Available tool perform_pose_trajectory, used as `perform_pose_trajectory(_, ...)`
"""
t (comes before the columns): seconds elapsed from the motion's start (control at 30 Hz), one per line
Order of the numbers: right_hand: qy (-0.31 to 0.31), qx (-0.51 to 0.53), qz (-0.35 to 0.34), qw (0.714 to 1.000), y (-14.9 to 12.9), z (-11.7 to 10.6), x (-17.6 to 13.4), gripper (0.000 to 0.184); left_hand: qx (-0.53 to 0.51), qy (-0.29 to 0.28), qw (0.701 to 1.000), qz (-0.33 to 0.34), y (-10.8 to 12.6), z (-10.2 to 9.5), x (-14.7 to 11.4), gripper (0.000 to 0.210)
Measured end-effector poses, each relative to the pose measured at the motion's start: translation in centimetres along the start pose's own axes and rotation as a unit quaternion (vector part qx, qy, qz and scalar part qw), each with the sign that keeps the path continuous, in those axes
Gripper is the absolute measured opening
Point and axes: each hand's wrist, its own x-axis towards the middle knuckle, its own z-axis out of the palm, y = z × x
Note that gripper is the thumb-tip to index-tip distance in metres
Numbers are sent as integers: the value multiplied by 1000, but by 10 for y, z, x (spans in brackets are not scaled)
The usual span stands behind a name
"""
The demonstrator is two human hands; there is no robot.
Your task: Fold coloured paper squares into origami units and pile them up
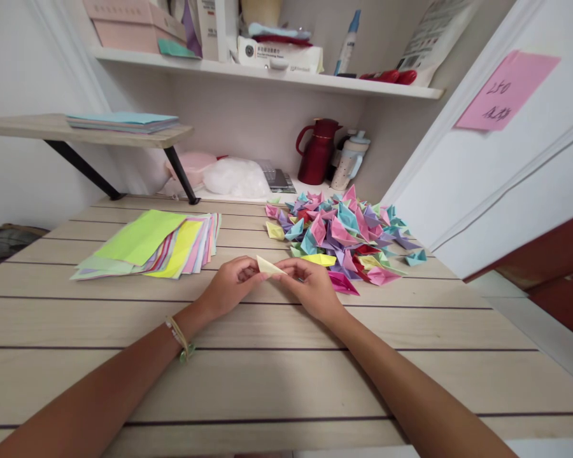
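Note:
A small piece of cream folded paper (267, 266) is held above the middle of the wooden table, one edge rising to a point. My left hand (233, 283) pinches its left side between thumb and fingers. From the other side my right hand (312, 286) grips it the same way, thumb towards me. The fingertips behind the paper are partly hidden. Just beyond my right hand lies a heap of folded paper boats (344, 230) in pink, blue, purple, yellow and red. A yellow boat (319, 259) sits closest to its knuckles.
A fanned stack of coloured paper (141, 238) lies on the left of the table (248, 381). Behind stand a red jug (317, 152) and a pale bottle (351, 162). A raised wooden shelf (28, 126) holds more paper (121, 122). A pink note (506, 92) hangs at right.

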Motion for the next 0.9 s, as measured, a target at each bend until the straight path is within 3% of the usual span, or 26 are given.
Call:
perform_pose_trajectory(0.27, -16, 40, 57, 997, -3, 0, 1, 25, 56, -23, 998, -4, 2, -4, 0, 28)
perform_pose_trajectory(0.53, -56, 170, 91, 980, 9, 2, 4, 25, -116, -43, 990, -64, -2, -2, 1, 18)
perform_pose_trajectory(0.73, -89, 74, 46, 992, 5, 5, -1, 32, -153, -50, 984, -80, -1, -2, 2, 19)
perform_pose_trajectory(0.9, -32, 32, 6, 999, 0, 6, -4, 31, -135, -65, 985, -81, 3, -2, 3, 23)
